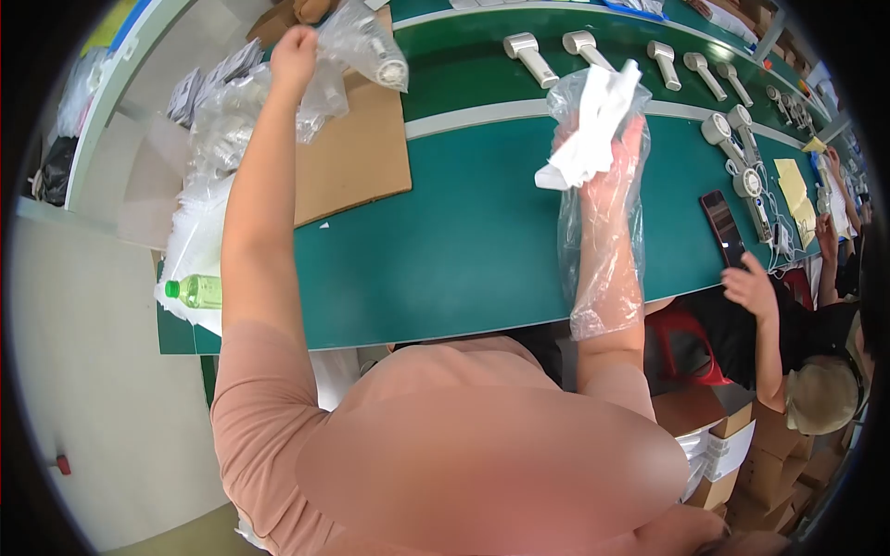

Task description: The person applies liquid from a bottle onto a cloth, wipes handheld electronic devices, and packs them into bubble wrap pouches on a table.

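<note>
At the upper left, my left hand (295, 57) is raised with its fingers closed at the edge of a clear plastic bag (366, 42). A white device with a round grilled head shows inside that bag. My right hand (607, 181) is inside another clear plastic bag (607, 287), which reaches down my forearm. Its fingers are curled around a crumpled white sheet (598, 125), whose exact kind I cannot make out. Below my left hand lie a cardboard sheet (357, 153) and a heap of clear bags (222, 120).
White round-headed devices (531, 60) line the green shelf; others (747, 185) with cables lie on the green table (445, 269). A phone (723, 227) lies near a co-worker's hand (751, 287) on the right. A green bottle (197, 291) rests at the left edge.
</note>
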Demonstrator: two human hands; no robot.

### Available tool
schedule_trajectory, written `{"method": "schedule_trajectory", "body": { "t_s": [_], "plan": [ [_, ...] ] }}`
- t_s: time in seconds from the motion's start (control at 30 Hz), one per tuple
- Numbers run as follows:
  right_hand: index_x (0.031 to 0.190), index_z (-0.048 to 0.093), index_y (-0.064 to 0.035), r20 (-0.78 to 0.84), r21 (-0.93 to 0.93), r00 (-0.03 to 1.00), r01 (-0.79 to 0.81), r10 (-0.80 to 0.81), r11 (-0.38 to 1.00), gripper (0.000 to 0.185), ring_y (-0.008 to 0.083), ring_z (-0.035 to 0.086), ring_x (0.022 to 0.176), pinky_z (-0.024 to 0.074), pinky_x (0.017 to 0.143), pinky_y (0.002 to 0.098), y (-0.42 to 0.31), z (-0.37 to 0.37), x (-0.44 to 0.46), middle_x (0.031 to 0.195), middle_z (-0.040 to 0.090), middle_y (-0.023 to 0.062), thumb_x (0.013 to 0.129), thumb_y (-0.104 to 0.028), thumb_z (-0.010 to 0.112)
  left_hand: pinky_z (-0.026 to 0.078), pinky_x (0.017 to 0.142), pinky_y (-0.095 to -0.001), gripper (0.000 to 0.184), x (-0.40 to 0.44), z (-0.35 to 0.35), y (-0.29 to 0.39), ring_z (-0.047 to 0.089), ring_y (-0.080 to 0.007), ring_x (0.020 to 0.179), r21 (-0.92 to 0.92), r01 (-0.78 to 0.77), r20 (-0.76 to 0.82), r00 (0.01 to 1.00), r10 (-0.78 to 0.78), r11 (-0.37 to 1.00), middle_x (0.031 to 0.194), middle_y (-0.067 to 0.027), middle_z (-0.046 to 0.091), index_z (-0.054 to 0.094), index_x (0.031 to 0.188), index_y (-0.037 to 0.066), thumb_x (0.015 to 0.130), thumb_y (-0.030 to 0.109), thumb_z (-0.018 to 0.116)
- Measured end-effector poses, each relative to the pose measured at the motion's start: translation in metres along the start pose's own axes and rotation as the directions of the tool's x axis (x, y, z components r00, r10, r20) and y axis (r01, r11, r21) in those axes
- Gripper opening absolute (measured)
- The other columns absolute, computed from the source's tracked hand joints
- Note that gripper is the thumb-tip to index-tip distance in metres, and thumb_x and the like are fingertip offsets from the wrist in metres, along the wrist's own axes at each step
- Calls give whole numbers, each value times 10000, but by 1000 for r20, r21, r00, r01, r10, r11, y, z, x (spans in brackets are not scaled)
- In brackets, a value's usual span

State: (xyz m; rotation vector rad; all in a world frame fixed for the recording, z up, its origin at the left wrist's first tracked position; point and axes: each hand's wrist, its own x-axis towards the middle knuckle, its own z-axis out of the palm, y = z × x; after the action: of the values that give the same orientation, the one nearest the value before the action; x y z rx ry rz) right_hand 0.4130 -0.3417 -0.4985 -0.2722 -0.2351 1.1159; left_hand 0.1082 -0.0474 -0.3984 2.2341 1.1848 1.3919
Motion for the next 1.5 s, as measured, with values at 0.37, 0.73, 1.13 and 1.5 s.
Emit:
{"method": "schedule_trajectory", "body": {
  "t_s": [0.37,0.73,1.13,1.5],
  "plan": [
    [1067,535,-86,-114,-116,993,6,-19,993,559,210,560,635,451,502,317,8,10,-3,734,574,88,854,-577,374,279,969,-535,560,-84,1,-45,329,-367,1229,813,-77,59,997,49,578,1375,-176,303,417,1281,160,794,386,577],
    [1222,458,-57,-9,-36,999,-35,35,999,655,197,520,554,399,468,312,17,14,-7,789,597,73,859,-589,342,200,1020,-559,481,-69,52,-184,223,-383,1286,678,-202,262,965,25,706,1403,-122,286,393,1310,259,856,393,475],
    [1192,496,-105,-98,-10,980,175,-175,984,615,180,421,552,335,485,307,1,16,-1,670,523,63,838,-593,375,249,1014,-493,586,67,132,-120,332,-310,1260,781,81,254,864,-434,619,1307,-216,405,412,1300,154,814,479,450],
    [1182,497,-25,91,189,985,125,-144,974,639,331,551,827,474,705,401,-21,13,4,1014,548,242,818,-547,435,434,876,-410,430,-80,266,125,513,-375,1044,348,-227,679,730,-78,910,1378,-212,256,579,1104,171,746,404,634]
  ]
}}
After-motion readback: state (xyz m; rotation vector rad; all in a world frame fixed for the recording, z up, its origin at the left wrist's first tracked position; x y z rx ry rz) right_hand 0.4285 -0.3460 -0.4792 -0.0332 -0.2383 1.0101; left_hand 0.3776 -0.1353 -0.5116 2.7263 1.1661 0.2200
